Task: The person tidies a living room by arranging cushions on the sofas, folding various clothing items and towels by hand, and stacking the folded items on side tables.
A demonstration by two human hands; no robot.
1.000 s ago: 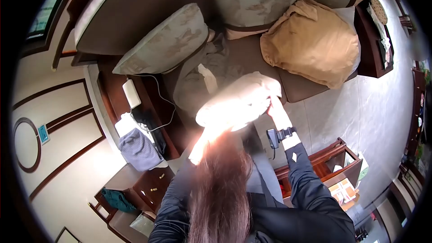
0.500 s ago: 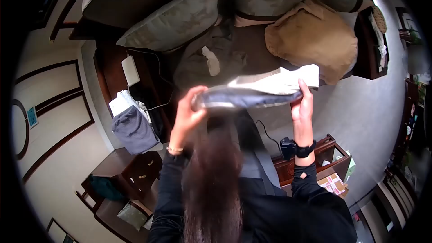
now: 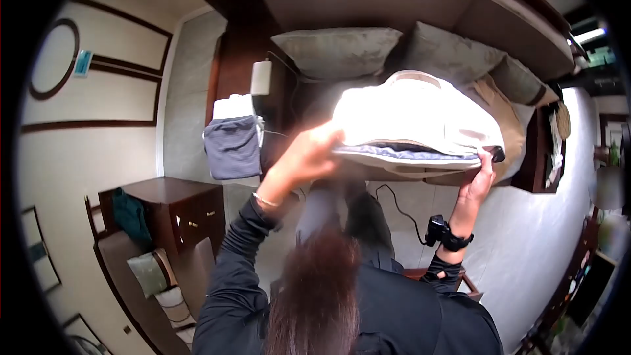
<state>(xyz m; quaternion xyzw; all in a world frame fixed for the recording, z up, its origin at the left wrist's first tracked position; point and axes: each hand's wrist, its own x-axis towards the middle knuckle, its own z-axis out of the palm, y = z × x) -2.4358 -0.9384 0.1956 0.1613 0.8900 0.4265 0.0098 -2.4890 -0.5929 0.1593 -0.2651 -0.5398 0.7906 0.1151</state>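
A white garment [image 3: 407, 115] with a blue-grey inside is spread between my two hands over the sofa, its open edge towards me. My left hand [image 3: 307, 151] is closed on the near left corner of the cloth; it is somewhat blurred, and its fingertips are partly hidden. At the opposite corner, my right hand [image 3: 478, 181] pinches the edge between thumb and fingers. The cloth is bright and overexposed, so its exact kind does not show. Beyond it, a tan cloth bundle [image 3: 516, 138] lies partly covered on the sofa.
Folded grey and white clothes [image 3: 233, 148] lie to the left, near a white box-like device [image 3: 261, 77] with a cable. Patterned cushions [image 3: 338, 52] line the sofa back. A wooden cabinet [image 3: 190, 213] stands at lower left. A black device [image 3: 435, 229] with a cord is at my right wrist.
The white garment has gone from a narrow, stretched strip to a wide, billowing spread. My right hand has moved right and down, and the view has shifted.
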